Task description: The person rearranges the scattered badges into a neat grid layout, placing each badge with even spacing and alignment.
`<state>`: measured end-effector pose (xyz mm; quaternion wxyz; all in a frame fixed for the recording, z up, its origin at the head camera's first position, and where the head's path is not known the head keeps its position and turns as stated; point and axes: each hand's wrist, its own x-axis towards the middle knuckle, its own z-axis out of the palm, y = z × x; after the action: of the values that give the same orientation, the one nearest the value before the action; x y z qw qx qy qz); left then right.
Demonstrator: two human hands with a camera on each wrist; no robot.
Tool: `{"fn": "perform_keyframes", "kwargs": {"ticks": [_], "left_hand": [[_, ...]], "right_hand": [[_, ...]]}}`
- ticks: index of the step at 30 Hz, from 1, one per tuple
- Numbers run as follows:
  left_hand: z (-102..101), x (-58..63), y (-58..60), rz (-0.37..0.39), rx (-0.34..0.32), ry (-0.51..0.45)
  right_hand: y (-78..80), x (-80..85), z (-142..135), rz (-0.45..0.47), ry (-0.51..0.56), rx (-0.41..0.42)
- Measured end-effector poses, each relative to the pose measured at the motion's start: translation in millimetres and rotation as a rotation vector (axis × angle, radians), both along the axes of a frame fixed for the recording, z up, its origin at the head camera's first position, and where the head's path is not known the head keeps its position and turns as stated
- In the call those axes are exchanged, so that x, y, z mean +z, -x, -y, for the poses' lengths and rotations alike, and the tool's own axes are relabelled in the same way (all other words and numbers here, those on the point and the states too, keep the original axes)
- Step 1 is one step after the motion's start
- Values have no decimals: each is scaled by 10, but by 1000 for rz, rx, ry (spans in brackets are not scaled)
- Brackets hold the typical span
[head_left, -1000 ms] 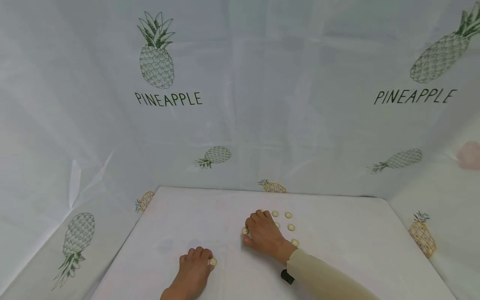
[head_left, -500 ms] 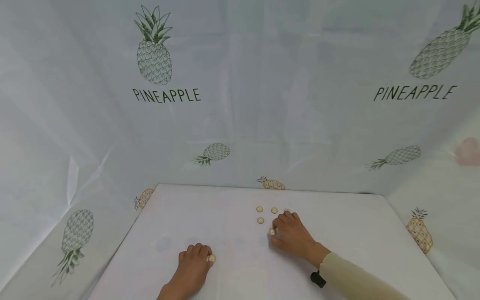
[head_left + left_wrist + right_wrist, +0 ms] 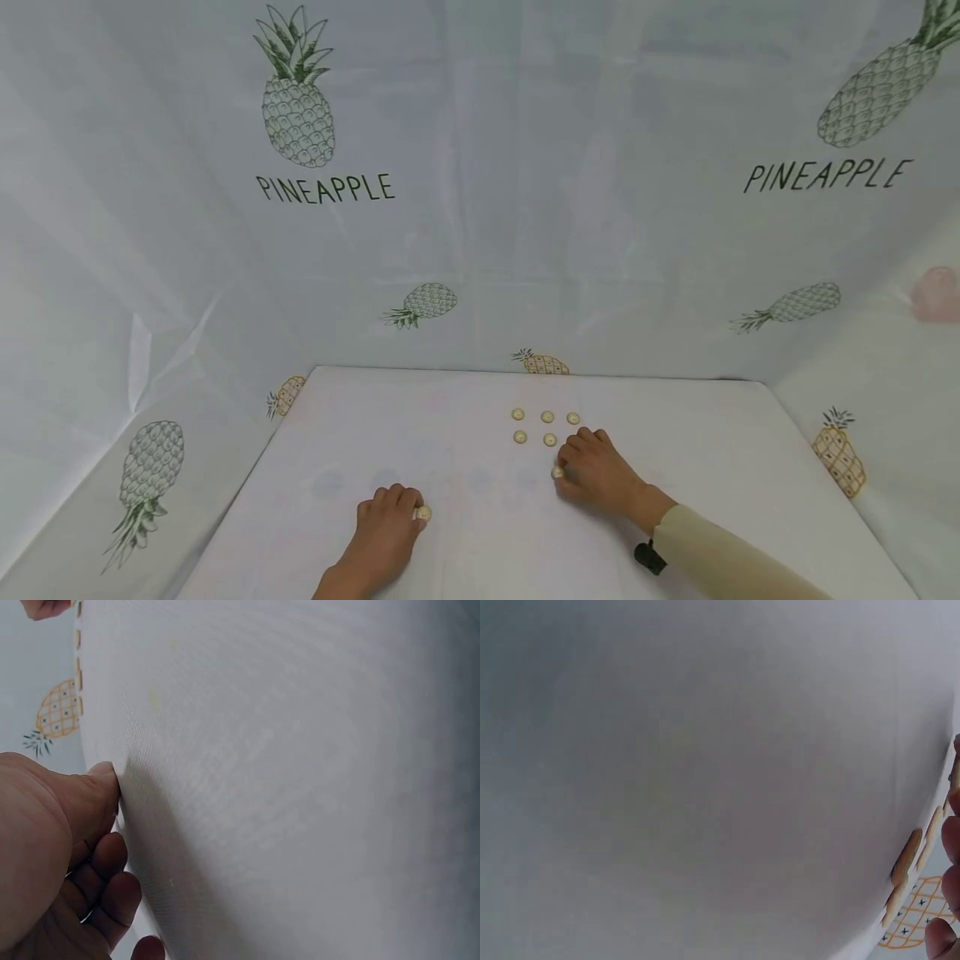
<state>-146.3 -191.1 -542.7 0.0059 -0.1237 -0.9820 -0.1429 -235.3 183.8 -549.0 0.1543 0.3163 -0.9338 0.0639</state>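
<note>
My left hand (image 3: 386,525) is low over the white table, pinching a small round cream disc (image 3: 423,513) between thumb and forefinger; in the left wrist view that hand (image 3: 67,847) hides the disc. Farther back and right, my right hand (image 3: 600,473) holds a similar disc (image 3: 558,472) at its thumb and fingertips. Just beyond it, several matching discs lie flat in two rows, among them a back-row disc (image 3: 547,417) and a front-row disc (image 3: 520,437). The right hand may cover others. Seen edge-on in the right wrist view, a disc (image 3: 907,856) looks thick and wood-coloured.
The table (image 3: 360,417) ends at a back edge against a white hanging cloth (image 3: 570,250) printed with pineapples. More of this cloth rises at the left and right sides. A black strap-like object (image 3: 649,558) hangs at the right wrist beside the beige sleeve (image 3: 727,554).
My right hand has moved rightward with a disc at its fingertips, uncovering discs at the left of the rows. The left hand stays put with its disc. The head view has shifted slightly.
</note>
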Motion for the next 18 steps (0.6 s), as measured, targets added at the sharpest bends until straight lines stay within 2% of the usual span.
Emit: {"fn": "perform_keyframes", "kwargs": {"ticks": [6,18], "left_hand": [[-2,-3,1,10,9,-12],[-5,-47,33,12,27,25]], "right_hand": [[-16,-3,58,18,-5,-13],[-22,-1,90,45,-23,-46]]}}
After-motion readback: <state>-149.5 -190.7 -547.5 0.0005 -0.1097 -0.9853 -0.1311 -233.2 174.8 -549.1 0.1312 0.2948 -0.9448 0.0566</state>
